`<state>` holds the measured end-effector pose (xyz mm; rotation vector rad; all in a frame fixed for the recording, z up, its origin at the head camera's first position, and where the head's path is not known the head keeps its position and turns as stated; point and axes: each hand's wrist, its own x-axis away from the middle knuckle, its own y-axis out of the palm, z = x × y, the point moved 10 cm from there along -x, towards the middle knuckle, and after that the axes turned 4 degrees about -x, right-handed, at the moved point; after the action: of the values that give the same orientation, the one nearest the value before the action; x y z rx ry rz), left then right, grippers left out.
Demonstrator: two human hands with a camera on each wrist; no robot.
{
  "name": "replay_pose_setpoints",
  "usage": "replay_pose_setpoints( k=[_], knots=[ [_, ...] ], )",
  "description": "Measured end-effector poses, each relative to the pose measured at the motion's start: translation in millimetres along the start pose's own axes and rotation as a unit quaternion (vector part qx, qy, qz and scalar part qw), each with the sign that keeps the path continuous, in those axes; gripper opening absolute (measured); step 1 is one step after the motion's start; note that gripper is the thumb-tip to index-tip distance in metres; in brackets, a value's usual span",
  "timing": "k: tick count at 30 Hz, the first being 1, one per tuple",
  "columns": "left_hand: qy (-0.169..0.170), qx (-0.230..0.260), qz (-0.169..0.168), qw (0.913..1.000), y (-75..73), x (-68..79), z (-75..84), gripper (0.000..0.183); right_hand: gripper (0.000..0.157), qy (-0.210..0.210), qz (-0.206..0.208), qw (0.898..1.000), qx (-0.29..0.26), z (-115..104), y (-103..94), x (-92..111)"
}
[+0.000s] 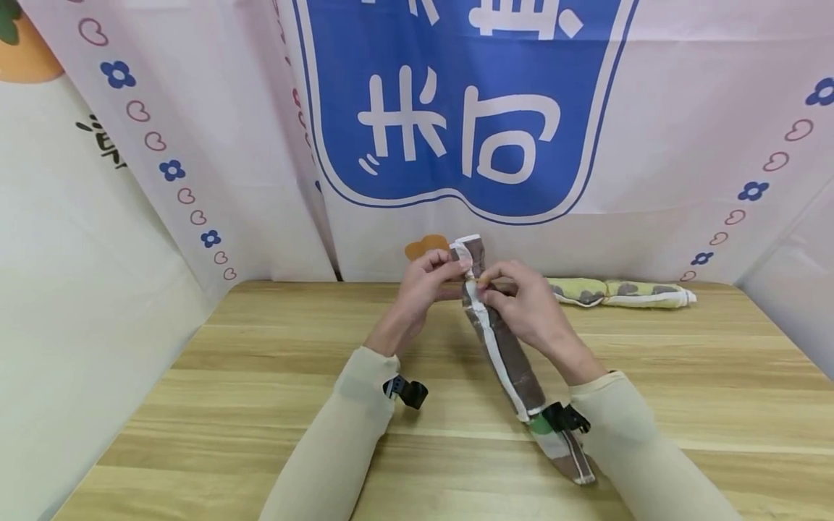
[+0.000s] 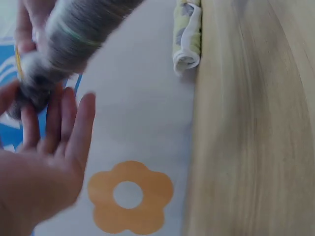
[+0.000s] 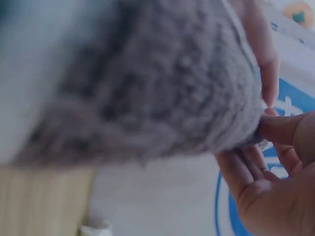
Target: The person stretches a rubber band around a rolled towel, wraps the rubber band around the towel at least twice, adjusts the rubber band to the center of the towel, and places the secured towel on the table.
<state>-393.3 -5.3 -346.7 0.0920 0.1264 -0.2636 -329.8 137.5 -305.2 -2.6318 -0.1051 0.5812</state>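
A long rolled brown towel [image 1: 511, 351] with a white edge slants between my hands, its lower end hanging toward my right forearm. My left hand [image 1: 423, 286] pinches the roll close to its upper end. Just below, my right hand [image 1: 524, 300] holds it between thumb and fingers. A thin yellow rubber band [image 2: 18, 64] shows at the narrowed part of the roll in the left wrist view, right by the fingertips. In the right wrist view the fuzzy towel fills much of the picture and hides part of the fingers of my right hand [image 3: 280, 172].
Behind my right hand, a rolled yellow-green towel [image 1: 641, 294] with grey patches lies along the back of the wooden table [image 1: 260, 405], a band around it. A printed cloth [image 1: 651, 145] hangs behind the table's back edge.
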Motion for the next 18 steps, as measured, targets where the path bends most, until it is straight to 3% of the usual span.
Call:
replay_pose_setpoints(
  k=[4, 8, 13, 18],
  knots=[
    [-0.003, 0.043, -0.038, 0.9984, 4.6, -2.9, -2.0, 0.009, 0.012, 0.07, -0.007, 0.992, -0.105, 17, -2.7, -2],
    [-0.001, 0.042, -0.015, 0.999, -1.4, -2.5, -2.1, 0.013, 0.022, 0.097, -0.031, 0.987, -0.125, 22, 2.6, -2],
    [0.006, 0.039, 0.009, 0.9992, -2.2, -0.6, 2.2, 0.021, 0.037, 0.085, -0.03, 0.995, -0.05, 17, 3.2, -2],
    [0.01, 0.034, 0.019, 0.9992, 2.2, 1.6, 7.8, 0.026, 0.032, 0.024, 0.015, 0.998, 0.062, 2, -0.7, -1]
  ],
)
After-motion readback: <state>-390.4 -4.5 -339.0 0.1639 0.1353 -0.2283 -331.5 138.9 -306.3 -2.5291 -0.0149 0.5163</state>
